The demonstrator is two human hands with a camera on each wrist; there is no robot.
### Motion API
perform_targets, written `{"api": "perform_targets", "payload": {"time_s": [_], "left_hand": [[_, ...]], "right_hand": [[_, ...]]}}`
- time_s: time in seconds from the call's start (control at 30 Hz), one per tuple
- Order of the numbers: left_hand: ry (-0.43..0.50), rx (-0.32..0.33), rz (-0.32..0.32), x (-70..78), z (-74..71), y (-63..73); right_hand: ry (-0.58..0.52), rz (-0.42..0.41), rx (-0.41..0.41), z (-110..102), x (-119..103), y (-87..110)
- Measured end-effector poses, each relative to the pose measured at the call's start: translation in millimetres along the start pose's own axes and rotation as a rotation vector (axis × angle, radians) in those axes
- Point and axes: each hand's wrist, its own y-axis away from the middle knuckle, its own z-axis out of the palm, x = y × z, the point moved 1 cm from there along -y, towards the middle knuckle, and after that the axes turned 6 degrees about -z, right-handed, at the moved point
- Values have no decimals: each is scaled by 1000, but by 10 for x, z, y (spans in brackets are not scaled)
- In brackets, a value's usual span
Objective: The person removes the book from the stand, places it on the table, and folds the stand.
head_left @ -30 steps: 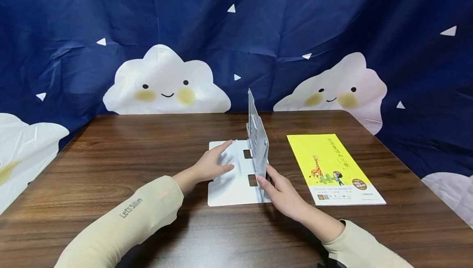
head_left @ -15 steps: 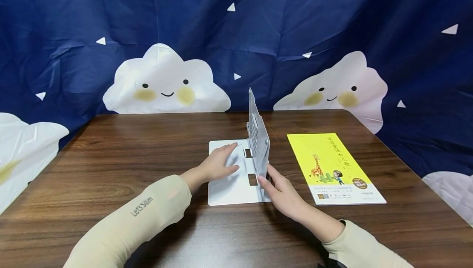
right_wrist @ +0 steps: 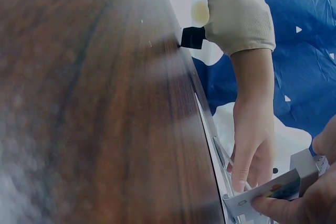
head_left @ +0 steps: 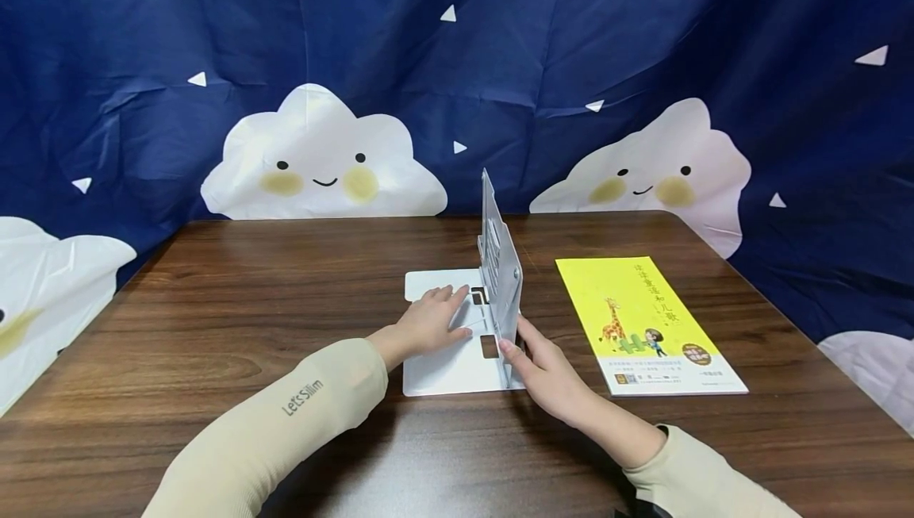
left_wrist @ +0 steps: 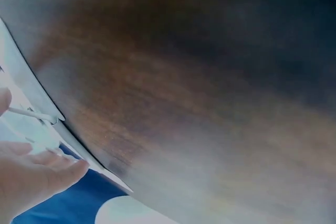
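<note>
On the near side of the white metal stand [head_left: 503,264], spotted two cream sleeves first: the left sleeve [head_left: 286,423] with dark lettering along the forearm, the right sleeve [head_left: 700,478] running off the bottom of the head view. Next up, at the stand's near right edge, saw the right hand [head_left: 550,371] grasping the upright panel [head_left: 508,296], thumb on its left face and the other fingers mostly tucked behind it. Caught the left hand [head_left: 430,324] over the stand's base plate [head_left: 450,375], fingers released and fairly straight, thumb spread apart from the forefinger, right by a thin white wire [left_wrist: 34,114]. Couldn't tell for sure between touching it and just hovering beside it, sorry. Noticed rectangular cutouts in the base plate too, close to the foot of the panel. As for the stand itself, sat with its base flat on the dark wood table [head_left: 286,288] and its panel seen nearly edge-on.

Off to the right of the stand, well apart from it, found a yellow book [head_left: 628,288] lying flat, giraffe and small cartoon figure on the cover. Way behind the stand, past the table's far edge, got a navy curtain [head_left: 500,42] with little white triangles and smiling clouds [head_left: 321,137].
</note>
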Motion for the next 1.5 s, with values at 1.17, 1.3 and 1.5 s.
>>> {"api": "perform_targets", "payload": {"time_s": [1.17, 1.3, 1.5], "left_hand": [[-48, -60, -39, 27, 42, -30], [-46, -62, -42, 35, 46, -25], [-36, -51, -28, 40, 45, -26]], "right_hand": [[1, -30, 11, 12, 28, -10], [7, -32, 15, 11, 32, -4], [1, -26, 21, 7, 45, 2]]}}
